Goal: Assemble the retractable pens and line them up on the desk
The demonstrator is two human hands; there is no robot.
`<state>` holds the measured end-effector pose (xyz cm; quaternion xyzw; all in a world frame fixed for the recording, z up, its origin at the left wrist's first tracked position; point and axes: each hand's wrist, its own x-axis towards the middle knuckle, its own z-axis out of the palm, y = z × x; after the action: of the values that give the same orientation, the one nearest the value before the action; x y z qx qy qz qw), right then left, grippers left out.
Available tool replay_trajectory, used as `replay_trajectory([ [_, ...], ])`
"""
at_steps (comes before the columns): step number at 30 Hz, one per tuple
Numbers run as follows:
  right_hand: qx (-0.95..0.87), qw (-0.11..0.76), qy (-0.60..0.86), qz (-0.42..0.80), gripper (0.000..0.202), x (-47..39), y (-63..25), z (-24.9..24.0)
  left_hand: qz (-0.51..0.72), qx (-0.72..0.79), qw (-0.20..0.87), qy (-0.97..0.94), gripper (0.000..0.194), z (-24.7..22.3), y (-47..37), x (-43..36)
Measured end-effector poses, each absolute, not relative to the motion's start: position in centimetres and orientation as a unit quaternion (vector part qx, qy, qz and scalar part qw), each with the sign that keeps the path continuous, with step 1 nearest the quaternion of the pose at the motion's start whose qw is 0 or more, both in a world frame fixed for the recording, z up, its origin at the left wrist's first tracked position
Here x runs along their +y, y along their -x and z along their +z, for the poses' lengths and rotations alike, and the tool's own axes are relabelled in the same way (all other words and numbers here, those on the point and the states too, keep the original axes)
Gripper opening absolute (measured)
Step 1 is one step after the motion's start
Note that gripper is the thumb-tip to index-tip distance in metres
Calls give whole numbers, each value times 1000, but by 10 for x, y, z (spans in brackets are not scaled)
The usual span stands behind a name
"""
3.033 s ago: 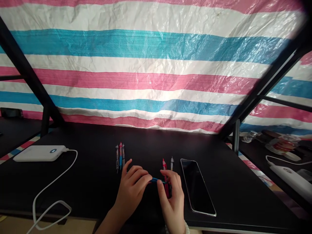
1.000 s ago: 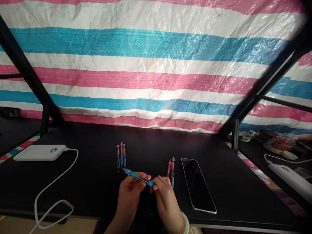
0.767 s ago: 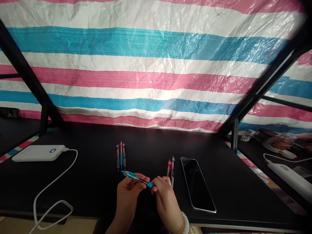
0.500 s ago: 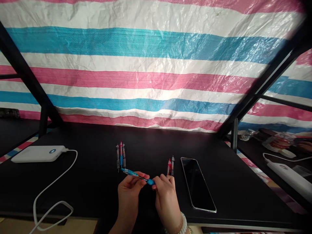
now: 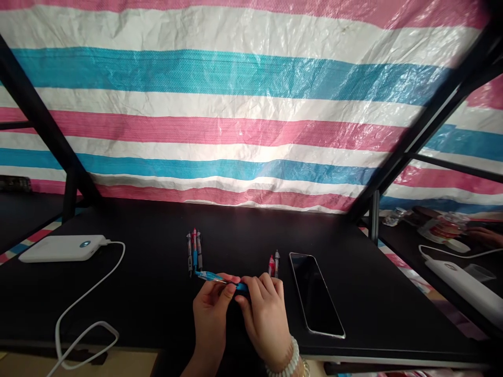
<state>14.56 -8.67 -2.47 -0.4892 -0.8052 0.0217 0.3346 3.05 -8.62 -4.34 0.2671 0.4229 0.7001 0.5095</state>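
A light blue pen is held nearly level over the black table, low in the middle of the view. My left hand pinches its barrel between thumb and fingers. At the pen's blue grip end, my right hand has its fingers closed round it; the tip is hidden. Beyond my left hand lie several pens side by side, among them a pink and blue pen. Past my right hand, a red pen and a dark grey pen lie partly covered by the fingers.
A phone lies right of my right hand. On the left are a white power bank and its looping cable. A striped sheet hangs behind the black table. Another power bank lies far right.
My right hand has shifted slightly up and left along the pen, covering more of its blue grip end. The two hands are closer together.
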Motion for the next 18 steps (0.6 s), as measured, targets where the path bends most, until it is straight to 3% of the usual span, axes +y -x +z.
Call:
replay_trajectory([
  [6, -839, 249, 469, 120, 20, -82, -154, -8, 707, 357, 540, -285, 12, -45, -26, -86],
  [9, -821, 250, 424, 291, 23, -75, -164, 0, 699, 316, 567, -300, 11, -45, -24, -86],
  [12, -697, 198, 329, 605, 32, -62, -171, 1, 682, 297, 595, -306, 13, -45, -21, -88],
  [15, -644, 110, 269, 707, 58, -49, -171, -4, 659, 305, 618, -300, 13, -45, -18, -91],
  [18, -576, 65, 230, 782, 59, -44, -168, -4, 633, 297, 643, -312, 16, -44, -17, -93],
])
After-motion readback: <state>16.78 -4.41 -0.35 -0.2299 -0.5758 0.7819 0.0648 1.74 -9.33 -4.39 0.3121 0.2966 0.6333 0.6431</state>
